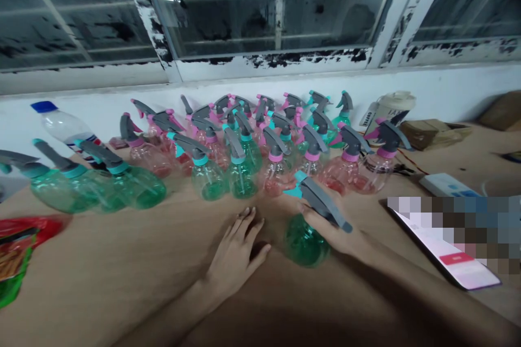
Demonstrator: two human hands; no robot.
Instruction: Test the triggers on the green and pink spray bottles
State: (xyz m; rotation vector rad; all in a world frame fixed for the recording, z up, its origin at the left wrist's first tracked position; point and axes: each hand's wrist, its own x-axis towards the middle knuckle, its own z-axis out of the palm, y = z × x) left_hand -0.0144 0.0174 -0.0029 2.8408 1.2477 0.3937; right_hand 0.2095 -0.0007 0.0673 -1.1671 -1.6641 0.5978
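My right hand (331, 227) is closed round the neck of a green spray bottle (303, 244) with a grey and teal trigger head. The bottle is tilted, near the front of the pink bottles. To its left, my left hand (234, 257) lies flat on the wooden table (134, 260), fingers spread, holding nothing. Just beyond it stand a green spray bottle (243, 179) and another green spray bottle (209, 179). A pink spray bottle (274, 173) is behind the held one. Several more pink and green bottles crowd back to the wall.
Green spray bottles (140, 187) stand at the left, before a clear plastic bottle (67, 124) with a blue cap. A red and green packet (20, 249) lies at the left edge. On the right are a phone (443, 249), a white device (448, 184) and a coffee cup (391, 108).
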